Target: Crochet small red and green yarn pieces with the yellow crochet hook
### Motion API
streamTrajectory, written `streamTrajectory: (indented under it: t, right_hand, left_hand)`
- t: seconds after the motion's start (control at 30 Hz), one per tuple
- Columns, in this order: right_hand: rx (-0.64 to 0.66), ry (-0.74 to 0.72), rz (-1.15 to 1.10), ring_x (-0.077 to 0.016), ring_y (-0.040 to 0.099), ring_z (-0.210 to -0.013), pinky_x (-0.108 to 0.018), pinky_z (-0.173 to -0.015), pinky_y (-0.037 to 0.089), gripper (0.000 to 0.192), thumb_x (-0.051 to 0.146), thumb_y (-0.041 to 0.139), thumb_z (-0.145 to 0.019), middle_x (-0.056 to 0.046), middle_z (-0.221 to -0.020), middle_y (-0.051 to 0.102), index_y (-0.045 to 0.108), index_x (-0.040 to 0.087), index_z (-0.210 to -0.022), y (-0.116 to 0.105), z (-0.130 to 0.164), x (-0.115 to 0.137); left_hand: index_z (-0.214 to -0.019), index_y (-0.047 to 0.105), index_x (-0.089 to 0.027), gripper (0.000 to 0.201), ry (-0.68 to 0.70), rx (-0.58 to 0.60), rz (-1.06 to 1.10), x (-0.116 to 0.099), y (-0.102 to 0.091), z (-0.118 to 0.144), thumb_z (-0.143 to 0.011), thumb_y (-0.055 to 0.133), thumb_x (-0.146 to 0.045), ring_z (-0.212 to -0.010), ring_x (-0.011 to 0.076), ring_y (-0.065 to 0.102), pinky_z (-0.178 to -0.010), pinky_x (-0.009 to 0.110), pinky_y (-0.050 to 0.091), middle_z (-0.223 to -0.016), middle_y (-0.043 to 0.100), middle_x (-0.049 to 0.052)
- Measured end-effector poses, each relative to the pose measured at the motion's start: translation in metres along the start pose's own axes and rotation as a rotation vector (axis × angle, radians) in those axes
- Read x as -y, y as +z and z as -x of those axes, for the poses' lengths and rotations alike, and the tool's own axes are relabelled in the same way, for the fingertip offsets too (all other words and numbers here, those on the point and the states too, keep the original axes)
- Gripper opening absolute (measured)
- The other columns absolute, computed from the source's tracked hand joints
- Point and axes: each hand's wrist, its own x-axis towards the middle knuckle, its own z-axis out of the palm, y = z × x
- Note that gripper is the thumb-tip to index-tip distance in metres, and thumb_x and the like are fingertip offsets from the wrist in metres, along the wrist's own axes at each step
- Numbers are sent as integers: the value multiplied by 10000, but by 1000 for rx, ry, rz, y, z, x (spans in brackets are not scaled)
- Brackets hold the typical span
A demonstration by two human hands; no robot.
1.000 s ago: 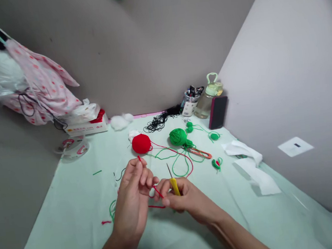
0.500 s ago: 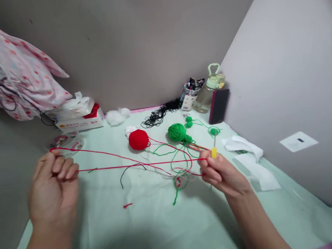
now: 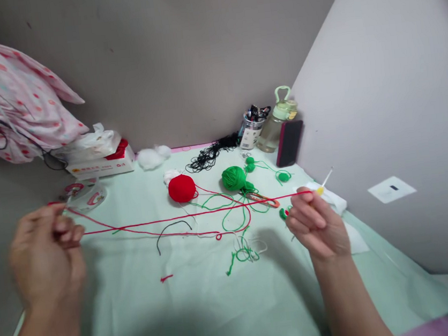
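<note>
Red yarn (image 3: pixel 189 215) stretches above the table between my two hands. My left hand (image 3: pixel 48 258) is closed in a pinch on it at the left, its fingers blurred. On the right, my right hand (image 3: pixel 317 222) grips the yarn's other end and a crochet hook (image 3: pixel 320 191) with a yellow handle, its thin tip pointing up and right. A second red strand runs from the left hand back over the table towards a red yarn ball (image 3: pixel 181 188). Just left of the right hand shows a small green and red piece (image 3: pixel 283 214), partly hidden by the fingers.
Behind lie a green yarn ball (image 3: pixel 234 178), orange scissors or snips (image 3: pixel 266 200), black yarn (image 3: pixel 212 154) and white stuffing (image 3: pixel 153 157). A pen cup (image 3: pixel 249 135), water bottle (image 3: pixel 270 130) and phone (image 3: pixel 289 143) line the back right. A tape roll (image 3: pixel 93 195) sits left, near a box (image 3: pixel 102 167).
My right hand has moved right and slightly up, drawing the red yarn longer. My left hand has shifted left. The view has turned slightly right.
</note>
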Motion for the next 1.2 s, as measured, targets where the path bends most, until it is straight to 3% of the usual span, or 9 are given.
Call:
streamTrajectory:
  t: [0.1, 0.17, 0.23, 0.4, 0.5, 0.67, 0.83, 0.97, 1.2]
  right_hand:
    - [58, 107, 100, -61, 92, -459, -241, -407, 111, 425, 584, 852, -752, 105, -516, 335, 615, 233, -727, 14, 0, -8]
    - [55, 124, 156, -48, 130, -459, -239, -418, 129, 428, 573, 848, -759, 74, -560, 439, 631, 208, -708, 25, 0, -18]
    - [17, 77, 207, -56, 218, -475, -245, -438, 180, 372, 514, 835, -798, 31, -642, 542, 663, 196, -708, 33, 3, -27]
    - [-21, -309, 541, -210, 629, -825, -309, -623, 442, 223, 326, 780, -868, -86, -965, 731, 706, 237, -677, 50, 18, -32]
    - [167, -351, 558, -207, 658, -794, -313, -602, 442, 210, 271, 741, -911, -91, -984, 759, 710, 249, -705, 60, 30, -30]
    - [430, -96, 220, -175, 616, -699, -299, -612, 438, 293, 315, 755, -909, -61, -774, 737, 644, 224, -653, 64, 34, -39]
    - [308, 223, -105, -52, 298, -458, -237, -434, 202, 290, 452, 863, -768, -13, -741, 691, 728, 195, -769, 59, 23, -45]
    - [229, 350, -118, -19, 173, -436, -238, -424, 136, 288, 417, 877, -754, -16, -770, 732, 761, 185, -879, 59, 17, -45]
    - [331, 422, 114, -35, 304, -471, -231, -431, 160, 306, 402, 906, -752, 24, -666, 664, 770, 158, -878, 61, 18, -48]
  left_hand:
    - [-810, 746, -250, 245, 279, -115, -273, 1, 18, -3, -676, 919, -361, -978, 235, 651, -749, 290, 491, -899, 744, -24]
    - [-783, 786, -261, 249, 394, -48, -428, 0, 37, 4, -612, 955, -322, -1195, 335, 583, -867, 334, 500, -1067, 752, 58]
    - [-649, 726, -260, 196, 407, 64, -443, 0, 62, 20, -783, 846, -338, -1090, 306, 611, -906, 352, 487, -1011, 758, 68]
    - [-797, 732, -222, 314, -91, 599, -7, 26, 126, 65, -888, 753, -522, -584, 172, 563, -579, 284, 455, -651, 626, -5]
    - [-937, 784, -195, 464, -293, 573, 350, 49, 149, 75, -910, 689, -648, -808, 209, 669, -725, 312, 547, -903, 739, 76]
    - [-848, 796, -187, 297, -424, 347, 622, 55, 150, 70, -787, 901, -458, -861, 164, 655, -837, 276, 565, -883, 706, 31]
    - [-806, 808, -183, 329, -367, 278, 520, 48, 143, 65, -733, 930, -479, -726, 126, 594, -712, 238, 529, -804, 678, 11]
    - [-796, 835, -223, 166, -243, 198, 377, 47, 136, 61, -822, 877, -381, -752, 135, 578, -756, 233, 487, -789, 690, 1]
    - [-733, 808, -235, 154, 262, 231, -17, 49, 133, 63, -877, 754, -227, -890, 211, 642, -842, 311, 509, -856, 678, 40]
